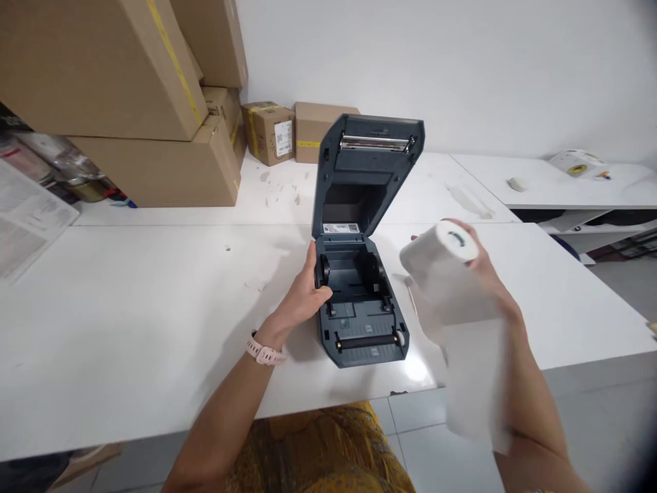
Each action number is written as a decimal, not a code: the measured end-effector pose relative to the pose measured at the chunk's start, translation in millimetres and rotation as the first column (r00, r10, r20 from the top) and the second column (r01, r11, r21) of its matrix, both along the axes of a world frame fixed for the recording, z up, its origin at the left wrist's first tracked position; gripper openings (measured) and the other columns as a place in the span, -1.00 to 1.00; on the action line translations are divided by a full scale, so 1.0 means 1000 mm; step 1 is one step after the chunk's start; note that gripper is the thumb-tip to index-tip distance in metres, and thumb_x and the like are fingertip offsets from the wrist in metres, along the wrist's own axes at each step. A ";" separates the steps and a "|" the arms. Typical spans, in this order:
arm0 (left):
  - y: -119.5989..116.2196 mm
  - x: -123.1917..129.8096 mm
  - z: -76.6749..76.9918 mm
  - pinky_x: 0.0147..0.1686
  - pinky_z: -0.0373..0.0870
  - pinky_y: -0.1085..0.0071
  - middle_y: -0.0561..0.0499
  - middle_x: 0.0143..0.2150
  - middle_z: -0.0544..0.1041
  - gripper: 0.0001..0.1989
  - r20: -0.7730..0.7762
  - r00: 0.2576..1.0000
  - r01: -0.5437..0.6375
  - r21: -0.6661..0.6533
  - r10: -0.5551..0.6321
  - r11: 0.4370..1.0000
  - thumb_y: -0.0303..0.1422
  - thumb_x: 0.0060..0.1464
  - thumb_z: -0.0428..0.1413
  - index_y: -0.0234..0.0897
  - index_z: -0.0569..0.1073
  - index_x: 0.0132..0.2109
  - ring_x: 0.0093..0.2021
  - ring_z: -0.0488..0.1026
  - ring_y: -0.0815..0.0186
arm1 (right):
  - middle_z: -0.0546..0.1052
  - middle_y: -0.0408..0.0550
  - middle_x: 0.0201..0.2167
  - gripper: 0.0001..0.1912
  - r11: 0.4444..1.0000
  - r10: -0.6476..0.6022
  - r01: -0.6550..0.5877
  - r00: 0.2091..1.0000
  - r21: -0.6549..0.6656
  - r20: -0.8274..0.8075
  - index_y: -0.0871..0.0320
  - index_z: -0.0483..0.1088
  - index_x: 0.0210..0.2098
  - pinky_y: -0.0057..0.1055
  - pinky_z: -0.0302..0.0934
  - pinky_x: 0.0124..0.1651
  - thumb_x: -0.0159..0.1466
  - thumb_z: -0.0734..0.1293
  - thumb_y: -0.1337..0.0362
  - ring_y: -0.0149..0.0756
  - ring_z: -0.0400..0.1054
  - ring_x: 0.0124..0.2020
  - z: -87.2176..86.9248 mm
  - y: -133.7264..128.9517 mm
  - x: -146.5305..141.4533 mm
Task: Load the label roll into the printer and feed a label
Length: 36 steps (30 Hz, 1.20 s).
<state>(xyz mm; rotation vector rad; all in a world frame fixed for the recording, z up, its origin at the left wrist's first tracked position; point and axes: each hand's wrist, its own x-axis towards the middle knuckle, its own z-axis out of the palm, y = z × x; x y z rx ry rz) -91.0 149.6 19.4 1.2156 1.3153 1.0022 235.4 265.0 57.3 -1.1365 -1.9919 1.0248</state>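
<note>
A dark grey label printer (359, 316) stands on the white table with its lid (372, 168) tilted up and its roll compartment bare. My left hand (300, 294) grips the printer's left edge, thumb over the rim and fingers along the outer side. To the right of the printer, my right hand (485, 263) holds a roll of white labels (434, 255) in the air. A loose strip (469, 376) hangs down from the roll, blurred by motion. Beside the printer's right side lies a thin white stick (412, 300), partly hidden behind the strip.
Large cardboard boxes (154, 171) are stacked at the back left, with smaller boxes (269, 133) by the wall. Papers (33, 198) lie at the far left. A white item (580, 164) with a yellow ring sits on the right-hand shelf unit. The table's front edge (359, 404) is close to my body.
</note>
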 end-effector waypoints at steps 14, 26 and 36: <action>-0.001 -0.001 -0.002 0.22 0.48 0.02 -0.11 0.62 0.02 0.14 0.005 1.000 -0.002 0.000 0.002 1.000 -0.27 0.18 0.23 0.03 -0.43 0.58 0.27 0.46 0.00 | 0.40 0.04 0.41 -0.15 0.976 0.067 -0.078 0.996 -0.204 -0.062 -0.17 0.13 0.45 0.07 0.28 0.37 0.24 0.48 0.04 0.01 0.24 0.47 -0.021 0.031 0.023; 0.003 -0.007 -0.010 0.29 0.44 -0.05 -0.02 0.60 0.09 0.15 0.027 1.000 0.004 0.028 -0.005 1.000 -0.28 0.15 0.27 0.08 -0.35 0.58 0.30 0.42 -0.02 | 0.66 0.08 -0.05 -0.45 0.946 -0.057 0.012 0.990 -0.325 -0.128 -0.02 0.50 0.00 0.05 0.51 -0.15 0.20 0.44 -0.24 0.06 0.59 -0.20 -0.063 -0.009 0.024; 0.003 -0.003 -0.006 0.22 0.46 -0.06 -0.11 0.47 0.32 0.17 0.021 1.000 -0.008 0.010 0.008 1.000 -0.26 0.15 0.27 0.06 -0.39 0.58 0.12 0.55 0.01 | 0.65 -0.09 0.04 -0.48 0.918 0.361 -0.382 0.917 0.111 0.171 -0.24 0.37 0.32 0.03 0.40 0.15 0.41 0.34 -0.10 0.03 0.55 0.03 0.038 -0.047 -0.043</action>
